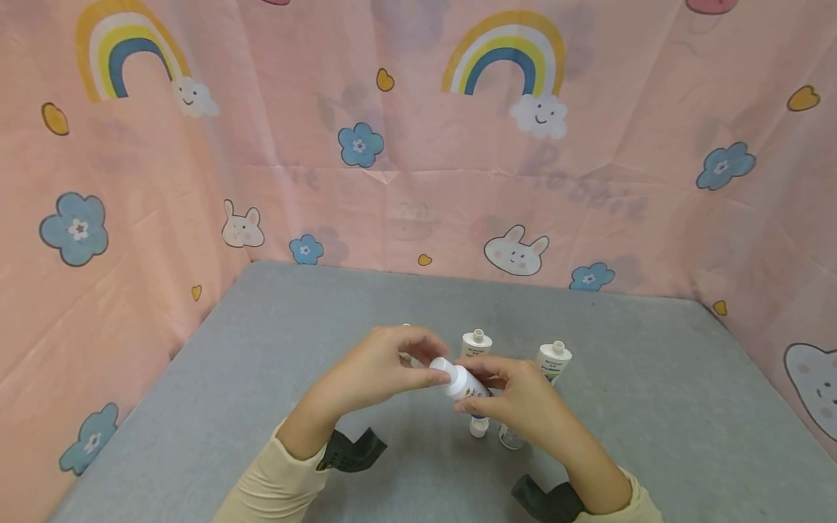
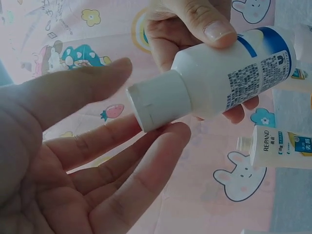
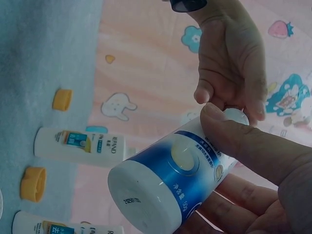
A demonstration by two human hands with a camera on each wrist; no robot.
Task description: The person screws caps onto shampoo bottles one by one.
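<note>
A white bottle with a blue label and a white cap is held tilted between both hands. My right hand grips its body, thumb on one side and fingers round the other; the printed base faces the right wrist camera. At the cap end is my left hand. Its fingers touch the cap from below, while the thumb stands apart from it in the left wrist view. Behind the hands stand two capless white bottles, one in the middle and one farther right.
A small white cap lies below the held bottle, beside a partly hidden pale round object. Two orange ring-like pieces, one upper and one lower, sit near the bottles. Pink printed cloth walls the grey table.
</note>
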